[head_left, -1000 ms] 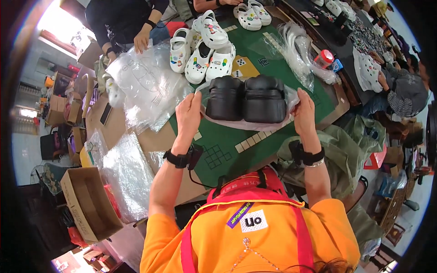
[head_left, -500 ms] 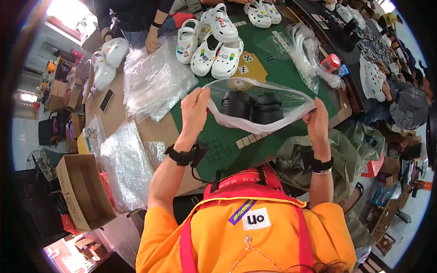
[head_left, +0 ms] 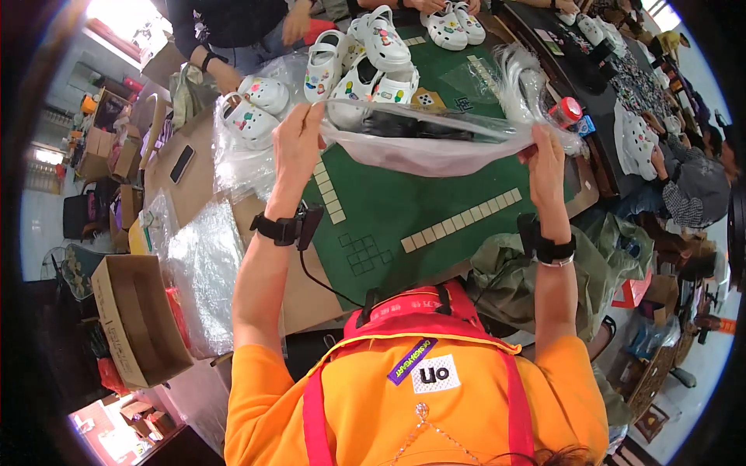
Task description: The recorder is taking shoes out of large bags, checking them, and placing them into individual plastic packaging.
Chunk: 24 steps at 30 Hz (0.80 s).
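Observation:
A clear plastic bag [head_left: 427, 159] is stretched between my two hands above the green table mat, its near edge sagging in the middle. My left hand [head_left: 298, 147] pinches one end of the bag's edge, and my right hand [head_left: 547, 159] grips the other end. Through and behind the film shows a pair of black shoes [head_left: 416, 126], partly hidden, so I cannot tell whether they are inside the bag or beyond it. Just past the bag stands a pile of white clogs [head_left: 386, 40] with colourful charms, its lower part covered by the film.
White clogs [head_left: 250, 120] lie on plastic bags at the left, near another person's hand [head_left: 225, 75]. A phone [head_left: 182, 165], clear plastic sheets [head_left: 210, 272] and an open cardboard box [head_left: 144, 322] are on my left. A red-lidded jar [head_left: 566, 111] stands at the right.
Both my hands have moved away from me with the bag, and its opening looks flatter. At the left, the other person's white clogs have come down onto the plastic bags.

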Tool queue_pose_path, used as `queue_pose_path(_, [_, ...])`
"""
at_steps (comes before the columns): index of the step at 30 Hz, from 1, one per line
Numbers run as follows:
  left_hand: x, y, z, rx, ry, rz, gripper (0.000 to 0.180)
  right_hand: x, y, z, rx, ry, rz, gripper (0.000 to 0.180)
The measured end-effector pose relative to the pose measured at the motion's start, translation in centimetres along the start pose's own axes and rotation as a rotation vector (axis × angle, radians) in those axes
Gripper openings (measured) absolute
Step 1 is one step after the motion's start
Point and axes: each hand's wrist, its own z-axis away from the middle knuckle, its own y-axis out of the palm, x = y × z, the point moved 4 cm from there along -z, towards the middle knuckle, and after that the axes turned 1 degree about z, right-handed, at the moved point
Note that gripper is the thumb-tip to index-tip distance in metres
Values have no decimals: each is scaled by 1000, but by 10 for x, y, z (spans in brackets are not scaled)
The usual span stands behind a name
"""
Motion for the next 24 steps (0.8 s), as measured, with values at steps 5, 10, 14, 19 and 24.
queue_pose_path(5, [66,-10,42,75,-271,163,11,-44,24,62,199,265,33,7])
queue_pose_path(10, [208,4,113,150,-442,424,8,-186,27,161,337,936,-210,21])
queue_pose_path(14, [262,2,145,205,-710,555,9,-234,28,213,503,1263,-130,22])
queue_pose_path(19, [268,2,143,237,-719,371,16,-232,36,218,566,1197,1,31])
queue_pose_path(24, [269,-2,143,203,-235,-345,24,-231,38,227,621,1232,57,25])
